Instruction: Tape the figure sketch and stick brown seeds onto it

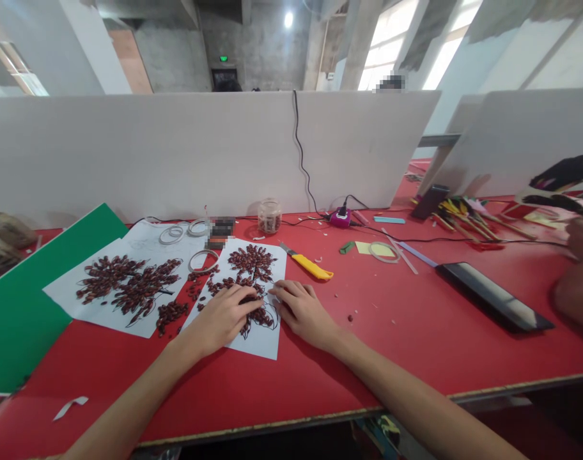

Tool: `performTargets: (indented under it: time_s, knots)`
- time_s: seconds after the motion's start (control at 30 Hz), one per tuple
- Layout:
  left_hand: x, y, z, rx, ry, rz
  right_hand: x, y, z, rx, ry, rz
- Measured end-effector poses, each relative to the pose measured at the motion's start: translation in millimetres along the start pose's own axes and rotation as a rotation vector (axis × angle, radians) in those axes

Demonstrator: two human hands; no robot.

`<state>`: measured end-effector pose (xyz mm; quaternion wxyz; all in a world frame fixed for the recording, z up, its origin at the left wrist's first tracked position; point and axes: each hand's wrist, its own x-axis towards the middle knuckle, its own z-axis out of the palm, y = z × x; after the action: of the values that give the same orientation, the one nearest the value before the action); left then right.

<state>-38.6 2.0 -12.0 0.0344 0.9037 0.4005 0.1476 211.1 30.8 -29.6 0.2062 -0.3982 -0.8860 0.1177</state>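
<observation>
A white paper (261, 347) with a line drawing, partly covered by glossy brown seeds (252, 260), lies before me. My left hand (224, 314) rests palm down on its lower left part, thumb and fingers slightly apart above the seeds. At the right edge of the sheet is my right hand (298, 310), its bent fingers touching the paper and a little apart. I see nothing held in either hand, though the undersides of the fingers are hidden. A loose pile of brown seeds (171, 314) sits left of my left hand.
Another seed-covered sheet (64, 291) overlaps a green board (23, 332) on the left. Behind my hands are tape rolls (204, 262), a clear jar (270, 217) and a yellow utility knife (311, 266). A black case (493, 297) and another person's arm (579, 281) are rightward.
</observation>
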Motion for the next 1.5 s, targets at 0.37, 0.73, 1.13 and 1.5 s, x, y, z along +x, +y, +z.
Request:
performTargets:
  time_s: [0.37,0.73,1.13,1.5]
  knots:
    - [-5.8,3.5,0.9,0.235,-0.004,0.069,-2.6,-3.8,-5.6,0.046,0.006,-0.108]
    - [-7.3,9.7,0.5,0.265,-0.047,0.095,-4.6,-11.6,-14.1,0.029,-0.088,-0.277]
    - [-20.6,14.2,7.7,0.184,0.080,0.070,-4.0,-16.3,-13.1,0.066,-0.037,-0.248]
    - [-18.6,20.3,8.2,0.082,0.071,-0.007,-3.1,-7.0,-9.4,0.210,-0.052,-0.207]
